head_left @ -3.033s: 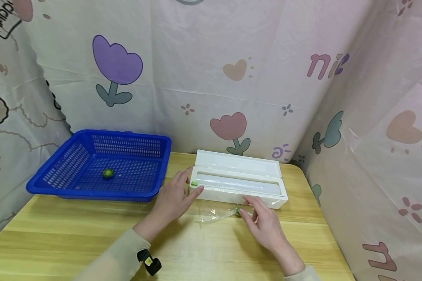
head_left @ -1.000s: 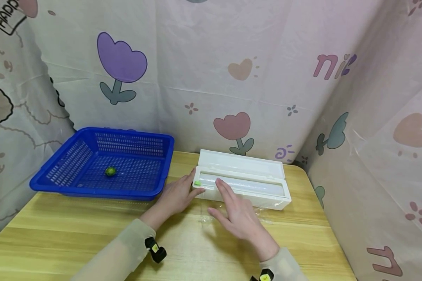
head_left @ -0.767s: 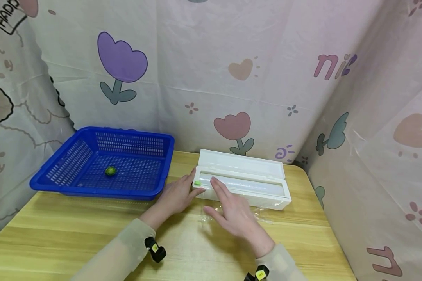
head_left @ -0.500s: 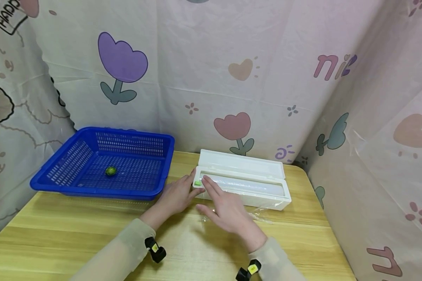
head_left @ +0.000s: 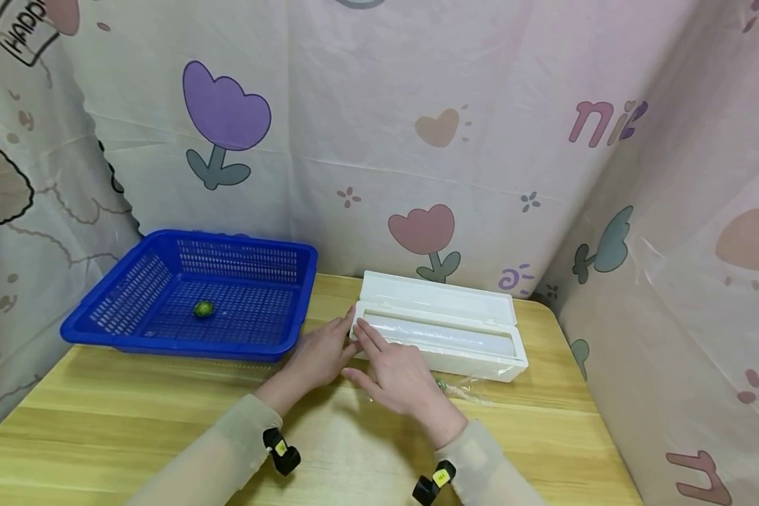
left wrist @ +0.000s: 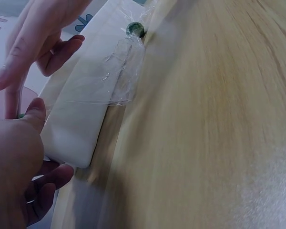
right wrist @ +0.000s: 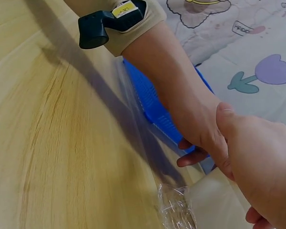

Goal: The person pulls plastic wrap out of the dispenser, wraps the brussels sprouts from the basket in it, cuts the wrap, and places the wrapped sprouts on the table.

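A white cling film dispenser [head_left: 481, 365] lies on the table with its lid [head_left: 439, 296] folded back and the film roll [head_left: 443, 333] showing. My left hand [head_left: 319, 357] grips its left end, thumb at the front edge. Crossing in front, my right hand [head_left: 397, 377] has its index and middle fingers stretched to that same end, at the green slider [left wrist: 21, 115], mostly covered by them. Clear film [left wrist: 126, 78] hangs over the dispenser's front onto the table. Wrapped in it is a small green ball [left wrist: 135, 29], resembling a Brussels sprout, partly hidden behind my right hand in the head view.
To the left stands a blue plastic basket [head_left: 190, 346] with a similar small green ball [head_left: 204, 309] inside. A patterned curtain [head_left: 354, 105] rises behind and beside the wooden table [head_left: 329, 457].
My right hand has left the film-wrapped green ball and slid leftward along the dispenser to its left end. My left hand keeps its place there. The view has shifted slightly.
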The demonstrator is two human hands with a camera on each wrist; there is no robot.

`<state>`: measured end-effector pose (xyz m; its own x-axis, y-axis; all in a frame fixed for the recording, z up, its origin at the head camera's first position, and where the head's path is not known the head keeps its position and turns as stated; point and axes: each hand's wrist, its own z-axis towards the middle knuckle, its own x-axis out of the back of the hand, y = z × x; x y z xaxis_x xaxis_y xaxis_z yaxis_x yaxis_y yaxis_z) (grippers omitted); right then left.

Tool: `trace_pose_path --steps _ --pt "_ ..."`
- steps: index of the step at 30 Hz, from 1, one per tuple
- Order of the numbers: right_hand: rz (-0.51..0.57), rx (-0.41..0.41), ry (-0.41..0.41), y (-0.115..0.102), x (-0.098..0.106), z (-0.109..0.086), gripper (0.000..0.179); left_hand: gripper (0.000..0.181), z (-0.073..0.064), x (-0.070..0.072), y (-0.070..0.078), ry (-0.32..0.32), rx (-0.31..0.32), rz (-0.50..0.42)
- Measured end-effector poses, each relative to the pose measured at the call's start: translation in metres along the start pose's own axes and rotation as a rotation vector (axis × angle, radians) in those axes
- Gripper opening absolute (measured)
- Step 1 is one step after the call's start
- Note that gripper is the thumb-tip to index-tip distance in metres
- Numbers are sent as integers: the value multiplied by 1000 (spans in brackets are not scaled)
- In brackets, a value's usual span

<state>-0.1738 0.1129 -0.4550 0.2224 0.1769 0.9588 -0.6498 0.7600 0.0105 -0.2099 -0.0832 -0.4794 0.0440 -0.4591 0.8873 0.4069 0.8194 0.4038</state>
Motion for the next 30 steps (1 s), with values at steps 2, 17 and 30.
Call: trace_pose_path --steps 2,17,30 --pt "-1 1 1 0 -1 1 79 81 0 -1 -1 4 2 -6" --pt "-17 -4 -7 1 -4 3 81 81 1 -2 -2 -2 13 -29" --pt "-29 -12 -20 6 1 -2 82 85 0 -1 -3 -19 -3 -46"
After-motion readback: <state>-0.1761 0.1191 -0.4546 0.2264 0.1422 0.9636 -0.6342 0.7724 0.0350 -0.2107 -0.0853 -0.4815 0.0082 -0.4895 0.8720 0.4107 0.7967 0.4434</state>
